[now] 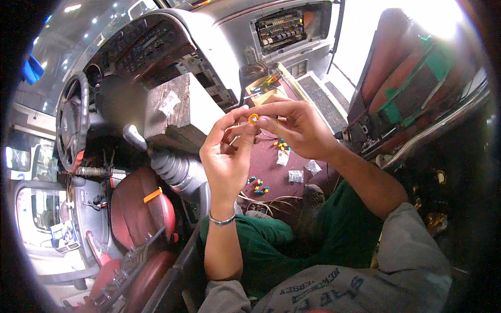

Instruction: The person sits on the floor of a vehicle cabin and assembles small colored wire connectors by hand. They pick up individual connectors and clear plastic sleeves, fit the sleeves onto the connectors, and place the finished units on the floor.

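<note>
A small orange round piece [253, 119] with a pale centre is pinched between the fingertips of both my hands, in front of my chest. My left hand [228, 148] has thumb and forefinger at its left side, its other fingers curled behind. From the right, my right hand [297, 128] closes its thumb and forefinger on the same piece. Below the hands, several small yellow and green pieces [258, 186] lie loose on the dark red floor [266, 166]. More of them [282, 145] lie farther off, beside a small clear bag [283, 157].
Two more small bags [296, 176] lie near my shoes. A wooden block [169, 104] with a clear bag on top stands left of my hands, by the gear lever [134, 135]. Beyond sits a yellowish box [263, 86] with tools. An open fuse panel [282, 31] is ahead, a seat [412, 78] right.
</note>
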### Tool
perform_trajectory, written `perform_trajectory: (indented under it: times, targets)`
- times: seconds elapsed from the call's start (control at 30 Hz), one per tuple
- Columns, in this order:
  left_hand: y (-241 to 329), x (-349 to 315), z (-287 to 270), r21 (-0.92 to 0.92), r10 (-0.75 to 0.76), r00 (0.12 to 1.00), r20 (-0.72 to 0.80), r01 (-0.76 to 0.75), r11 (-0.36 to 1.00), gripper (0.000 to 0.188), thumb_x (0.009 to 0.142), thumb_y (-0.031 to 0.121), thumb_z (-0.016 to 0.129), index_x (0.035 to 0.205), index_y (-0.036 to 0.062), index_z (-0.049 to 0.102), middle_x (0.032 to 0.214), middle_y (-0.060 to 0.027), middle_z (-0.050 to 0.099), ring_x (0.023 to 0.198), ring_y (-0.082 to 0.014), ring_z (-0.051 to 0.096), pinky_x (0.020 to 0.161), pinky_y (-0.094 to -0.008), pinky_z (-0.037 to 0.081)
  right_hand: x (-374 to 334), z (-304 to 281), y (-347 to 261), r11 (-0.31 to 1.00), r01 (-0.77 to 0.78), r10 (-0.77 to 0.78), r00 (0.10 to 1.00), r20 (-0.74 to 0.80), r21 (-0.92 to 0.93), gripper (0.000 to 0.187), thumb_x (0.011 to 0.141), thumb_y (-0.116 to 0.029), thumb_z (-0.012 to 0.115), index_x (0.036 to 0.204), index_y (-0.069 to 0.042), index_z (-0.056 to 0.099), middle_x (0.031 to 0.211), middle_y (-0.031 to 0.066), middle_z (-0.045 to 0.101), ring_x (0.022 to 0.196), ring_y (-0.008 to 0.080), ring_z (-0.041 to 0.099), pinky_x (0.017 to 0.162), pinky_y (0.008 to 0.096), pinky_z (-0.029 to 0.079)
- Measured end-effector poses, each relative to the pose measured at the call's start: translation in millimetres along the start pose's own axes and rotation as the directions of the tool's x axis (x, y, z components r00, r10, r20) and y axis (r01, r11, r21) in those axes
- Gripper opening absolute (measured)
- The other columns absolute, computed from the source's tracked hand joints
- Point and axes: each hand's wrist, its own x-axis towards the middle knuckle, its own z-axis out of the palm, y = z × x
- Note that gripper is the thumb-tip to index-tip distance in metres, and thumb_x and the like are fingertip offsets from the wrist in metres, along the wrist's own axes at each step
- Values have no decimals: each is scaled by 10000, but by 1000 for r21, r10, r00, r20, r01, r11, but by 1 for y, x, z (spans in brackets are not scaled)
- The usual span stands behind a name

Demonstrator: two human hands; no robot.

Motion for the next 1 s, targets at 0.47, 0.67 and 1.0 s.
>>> perform_trajectory:
  times: [0.47, 0.67, 1.0]
  targets:
    - [2, -3, 8, 109, 91, 989, -119, -78, 991, 287, 1007, 84, 712, 1261, -51, 703, 1098, -116, 767, 911, -137, 736, 832, -259, 593, -8, 6, -13, 964, 167, -190, 977, -95, -207, 273, 972, -80, 720, 1232, 2, 741, 1065, 102, 710, 923, 166, 697, 781, 287, 545]
    - [-4, -2, 3, 31, 10, 988, -156, -5, 1000, 273, 996, 102, 737, 1213, -64, 723, 991, -104, 778, 858, -117, 725, 769, -239, 585, -4, 1, -7, 896, 321, -356, 932, -64, -308, 311, 932, -7, 706, 1240, -22, 747, 1032, 136, 730, 958, 242, 727, 838, 352, 568]
    - [3, -3, 10, 196, -9, 988, -155, 40, 980, 243, 1038, 162, 692, 1117, -68, 702, 915, -64, 749, 808, -99, 685, 742, -241, 560, -2, -1, 2, 873, 362, -404, 912, -68, -327, 319, 934, 0, 697, 1248, -33, 744, 997, 121, 728, 893, 213, 715, 781, 341, 551]
